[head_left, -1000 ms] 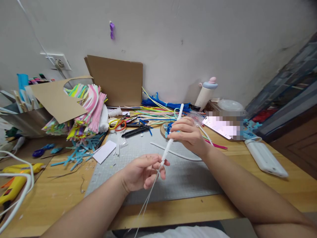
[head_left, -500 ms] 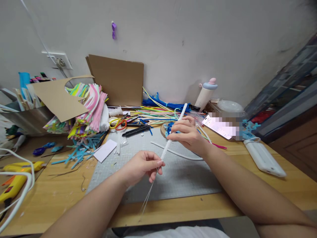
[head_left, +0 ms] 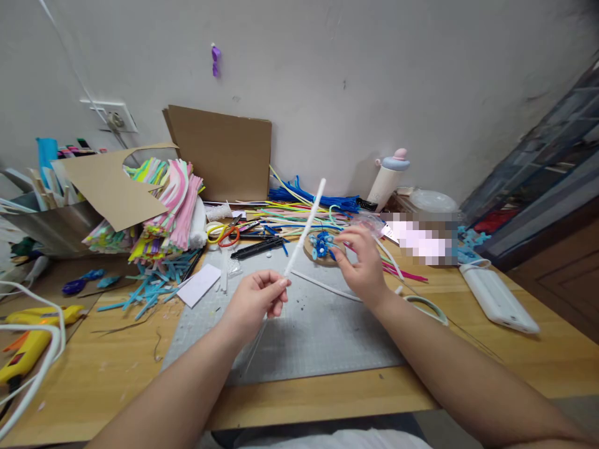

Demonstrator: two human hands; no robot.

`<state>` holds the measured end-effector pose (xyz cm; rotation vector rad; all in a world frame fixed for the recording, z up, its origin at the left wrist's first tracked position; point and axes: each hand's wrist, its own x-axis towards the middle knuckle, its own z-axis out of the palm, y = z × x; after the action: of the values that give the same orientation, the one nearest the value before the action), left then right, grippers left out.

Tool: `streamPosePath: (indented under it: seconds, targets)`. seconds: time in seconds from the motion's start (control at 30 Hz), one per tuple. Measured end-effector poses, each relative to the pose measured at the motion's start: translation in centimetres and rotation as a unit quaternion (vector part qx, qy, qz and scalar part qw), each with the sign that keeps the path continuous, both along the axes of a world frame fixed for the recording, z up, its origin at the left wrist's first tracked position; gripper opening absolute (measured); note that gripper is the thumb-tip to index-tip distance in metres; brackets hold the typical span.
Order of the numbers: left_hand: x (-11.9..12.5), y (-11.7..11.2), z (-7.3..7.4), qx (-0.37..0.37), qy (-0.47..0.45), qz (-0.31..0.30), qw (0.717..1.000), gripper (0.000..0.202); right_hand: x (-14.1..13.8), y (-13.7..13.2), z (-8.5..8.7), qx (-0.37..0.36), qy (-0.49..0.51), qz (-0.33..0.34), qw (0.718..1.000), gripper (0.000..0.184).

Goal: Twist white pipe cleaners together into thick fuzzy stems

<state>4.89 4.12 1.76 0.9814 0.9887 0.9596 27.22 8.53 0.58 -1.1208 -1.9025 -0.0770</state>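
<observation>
My left hand (head_left: pixel 262 299) pinches the lower end of a white fuzzy pipe-cleaner stem (head_left: pixel 309 221), which slants up and away over the cutting mat. Thin wire tails (head_left: pixel 255 349) hang below that grip. My right hand (head_left: pixel 362 265) is off the stem, its fingers curved with thumb and index tips a little apart. Those fingertips are at the right side of a cluster of small blue pieces (head_left: pixel 322 243) on a round wooden disc (head_left: pixel 311 254); whether they touch it I cannot tell. A loose white pipe cleaner (head_left: pixel 327 287) lies on the mat between my hands.
A grey cutting mat (head_left: pixel 309 349) covers the front of the wooden table. Orange-and-yellow scissors (head_left: pixel 229 236), a black cutter (head_left: pixel 257 247) and a white card (head_left: pixel 199 285) lie left. Bundled pipe cleaners (head_left: pixel 180 206) stand behind them. A bottle (head_left: pixel 389 181) and white power bank (head_left: pixel 500 298) are right.
My right hand has let go of the white stem and moved down to beside the blue cluster. My left hand has shifted left with the stem, which now stands more steeply.
</observation>
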Motion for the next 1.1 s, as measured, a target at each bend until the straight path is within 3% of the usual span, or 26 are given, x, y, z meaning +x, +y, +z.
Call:
streamPosePath:
  seconds: [0.07,0.13,0.2,0.3,0.47,0.6,0.67,0.77,0.9,1.1]
  targets:
    - [-0.2,0.3,0.0,0.036,0.044,0.042,0.997,0.027,-0.8,-0.2,-1.8,-0.141,-0.057,0.013,0.988,0.018]
    - [-0.4,0.5,-0.1,0.076,0.105,0.077,0.988,0.024,-1.7,-0.2,-3.3,-0.229,-0.114,0.017,0.967,0.022]
    - [-0.7,0.5,-0.2,0.139,0.194,0.11,0.965,0.021,-2.5,-0.1,-4.4,-0.245,-0.131,0.008,0.961,0.02]
    - [-1.1,0.5,-0.5,0.238,0.34,0.132,0.9,0.02,-3.2,-0.1,-4.6,-0.246,-0.144,0.013,0.958,0.005]
    - [-1.5,0.5,-0.8,0.369,0.441,0.116,0.81,0.017,-3.2,-1.9,-2.4,-0.221,-0.141,0.054,0.964,0.013]
    - [-1.3,0.3,-1.0,0.428,0.455,0.092,0.776,0.018,-3.1,-4.1,-0.5,-0.094,-0.118,0.111,0.982,0.022]
    - [-1.0,0.2,-1.2,0.438,0.459,0.081,0.769,0.016,-3.1,-4.7,-0.1,-0.029,-0.128,0.105,0.986,0.024]
    - [-0.7,-0.1,-1.5,0.436,0.445,0.09,0.777,0.011,-3.0,-4.9,0.2,0.008,-0.139,0.069,0.988,0.022]
    - [-0.5,-0.2,-2.0,0.422,0.429,0.095,0.793,0.033,-2.6,-4.7,0.3,0.026,-0.131,0.076,0.988,0.018]
    - [-0.6,-0.2,-2.1,0.489,0.44,0.076,0.749,0.013,-2.5,-4.7,0.2,0.008,-0.137,0.1,0.985,0.016]
